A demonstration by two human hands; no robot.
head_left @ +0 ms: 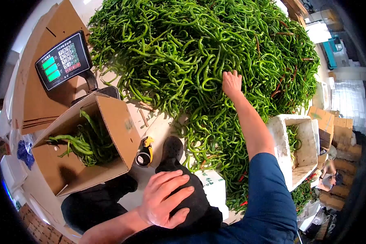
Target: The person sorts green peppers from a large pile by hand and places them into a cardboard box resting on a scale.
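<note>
Two bare hands show from where I stand. The right hand [232,83] is down at the big heap of green peppers [171,53], its fingers curled, though I can't tell whether that grip has hold of any. The left hand [166,199] lies over the knee [203,209], loosely spread, holding nothing I can see. More peppers [89,142] lie inside the cardboard box [118,118], near the scale [63,61]. For clean picking, I'd take loose ones off the top and lift gently; these long, curled pods look likely to tangle or snap.
</note>
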